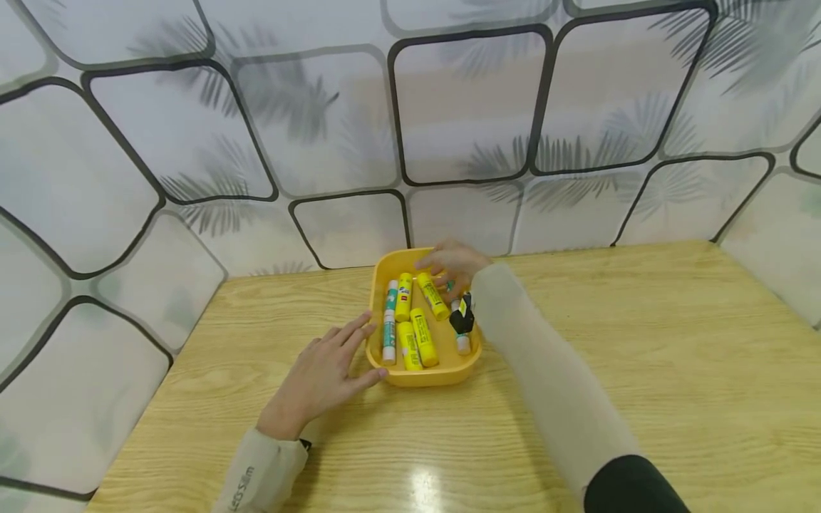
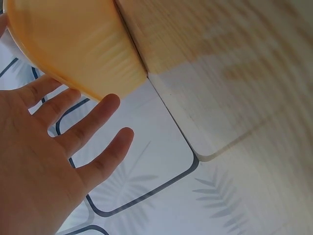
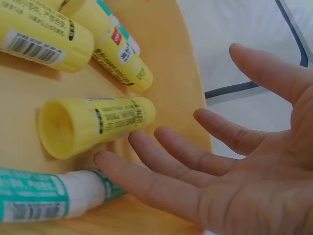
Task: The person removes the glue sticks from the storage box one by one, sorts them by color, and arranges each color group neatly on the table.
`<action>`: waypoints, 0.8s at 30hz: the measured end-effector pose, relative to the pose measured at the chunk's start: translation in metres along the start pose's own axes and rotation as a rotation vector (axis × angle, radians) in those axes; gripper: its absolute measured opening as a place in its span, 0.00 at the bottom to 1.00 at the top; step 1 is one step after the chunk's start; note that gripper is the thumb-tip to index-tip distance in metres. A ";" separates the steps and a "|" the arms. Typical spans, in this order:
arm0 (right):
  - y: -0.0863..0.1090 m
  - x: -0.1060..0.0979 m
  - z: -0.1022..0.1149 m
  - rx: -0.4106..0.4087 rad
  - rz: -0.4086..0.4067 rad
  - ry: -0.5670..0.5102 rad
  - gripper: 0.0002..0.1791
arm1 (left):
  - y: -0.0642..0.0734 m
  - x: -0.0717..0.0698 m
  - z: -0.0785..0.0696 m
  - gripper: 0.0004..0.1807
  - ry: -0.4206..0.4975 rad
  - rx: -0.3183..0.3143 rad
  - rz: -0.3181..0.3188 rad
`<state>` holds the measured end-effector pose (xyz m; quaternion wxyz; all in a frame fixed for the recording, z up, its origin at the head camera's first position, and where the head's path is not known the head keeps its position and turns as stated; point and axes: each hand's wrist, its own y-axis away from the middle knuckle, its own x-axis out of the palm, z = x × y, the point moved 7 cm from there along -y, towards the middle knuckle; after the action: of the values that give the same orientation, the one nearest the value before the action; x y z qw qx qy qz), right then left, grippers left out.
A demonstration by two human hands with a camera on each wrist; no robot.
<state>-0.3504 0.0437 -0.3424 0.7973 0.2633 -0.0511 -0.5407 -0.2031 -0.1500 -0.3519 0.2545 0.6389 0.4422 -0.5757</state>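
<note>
A yellow plastic basket (image 1: 430,380) holds several yellow glue sticks (image 1: 423,336) and some white-and-green glue sticks (image 1: 389,335). My left hand (image 1: 323,374) is at the basket's left side, fingers spread and fingertips right at the rim. Over the right back part of the basket is my right hand (image 1: 457,262), its fingers stretched out and parted. In the right wrist view those fingertips are beside a yellow glue stick (image 3: 110,120) and overlap a white-and-green glue stick (image 3: 49,193). The right forearm and its wrist camera partly cover the glue stick along the right wall.
The basket stands on a light wood-grain table (image 1: 641,356), close to its back edge. Behind and at the sides rises a pale cloth backdrop (image 1: 474,114) with dark rounded outlines and grey leaf prints.
</note>
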 end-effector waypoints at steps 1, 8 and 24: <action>-0.001 0.001 -0.001 0.007 -0.003 0.002 0.36 | 0.000 0.000 0.000 0.41 0.001 -0.002 0.002; -0.005 0.008 -0.008 0.033 -0.013 0.042 0.36 | 0.001 0.000 0.001 0.41 -0.003 -0.007 0.007; -0.009 0.018 -0.013 -0.039 -0.058 0.144 0.36 | 0.001 0.000 0.000 0.40 0.005 0.003 -0.011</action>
<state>-0.3460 0.0302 -0.3609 0.7880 0.2871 0.0243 -0.5440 -0.2022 -0.1505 -0.3524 0.2493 0.6382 0.4456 -0.5761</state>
